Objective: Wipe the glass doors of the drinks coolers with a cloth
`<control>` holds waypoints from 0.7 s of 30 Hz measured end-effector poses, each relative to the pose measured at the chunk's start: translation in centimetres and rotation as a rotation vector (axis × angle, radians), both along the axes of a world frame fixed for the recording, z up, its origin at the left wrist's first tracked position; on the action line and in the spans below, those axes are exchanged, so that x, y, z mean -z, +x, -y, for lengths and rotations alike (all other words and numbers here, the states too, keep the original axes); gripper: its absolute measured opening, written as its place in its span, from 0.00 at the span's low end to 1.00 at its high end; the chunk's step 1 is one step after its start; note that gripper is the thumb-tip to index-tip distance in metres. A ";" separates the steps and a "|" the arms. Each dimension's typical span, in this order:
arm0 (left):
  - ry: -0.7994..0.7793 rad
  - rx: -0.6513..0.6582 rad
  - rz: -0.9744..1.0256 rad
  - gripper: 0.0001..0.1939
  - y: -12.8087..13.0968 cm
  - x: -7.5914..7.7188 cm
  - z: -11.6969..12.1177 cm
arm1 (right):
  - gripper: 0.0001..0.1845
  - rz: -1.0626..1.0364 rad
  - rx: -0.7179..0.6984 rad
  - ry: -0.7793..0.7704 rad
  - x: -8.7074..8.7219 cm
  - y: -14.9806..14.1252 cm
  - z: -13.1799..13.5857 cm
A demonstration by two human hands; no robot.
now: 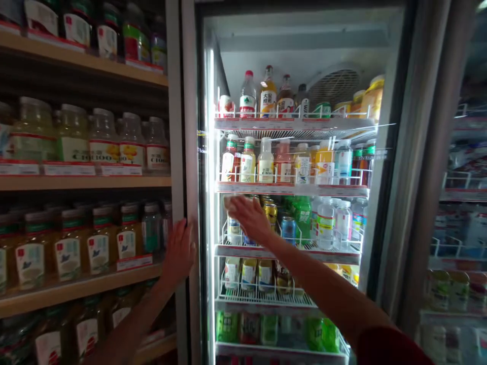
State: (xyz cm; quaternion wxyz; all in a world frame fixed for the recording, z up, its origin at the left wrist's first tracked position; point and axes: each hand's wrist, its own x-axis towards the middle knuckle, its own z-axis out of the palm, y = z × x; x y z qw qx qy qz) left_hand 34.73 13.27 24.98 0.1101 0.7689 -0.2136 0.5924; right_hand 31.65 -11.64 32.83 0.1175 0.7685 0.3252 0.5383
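My left hand [180, 251] lies against the metal post [192, 203] at the left side of a lit drinks fridge, fingers stretched out and nothing visible in them. My right hand [249, 218] reaches across from the right, level with the fridge's third shelf, its fingers extended and a little blurred. Behind it stand gold cans [270, 213], a blue can [288, 229] and green bottles [302, 213]. Faint reflections cross the fridge front, like those on a glass door [297, 133]. Whether my right fingertips touch the glass I cannot tell.
Wooden shelves [87, 182] with rows of bottled drinks [99, 256] run along the left. Inside the fridge, wire racks [266, 299] hold more bottles and cans. A round fan grille [337, 83] sits at its top back. Another dim drinks cooler [456, 228] is at the right.
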 end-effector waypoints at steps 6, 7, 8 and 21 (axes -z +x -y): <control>0.074 0.063 0.039 0.29 -0.2 -3.8 7.0 | 0.25 0.080 0.080 0.017 -3.0 -1.4 4.8; 0.073 0.073 0.040 0.28 -0.2 -4.6 7.8 | 0.25 0.094 0.094 0.004 -3.1 -1.8 6.6; 0.059 0.083 0.045 0.28 -0.2 -5.4 8.3 | 0.24 0.123 0.128 0.065 -3.4 -2.3 8.9; -0.099 0.218 0.130 0.32 -1.5 -9.5 18.8 | 0.23 0.273 0.124 0.301 -3.3 -5.0 17.6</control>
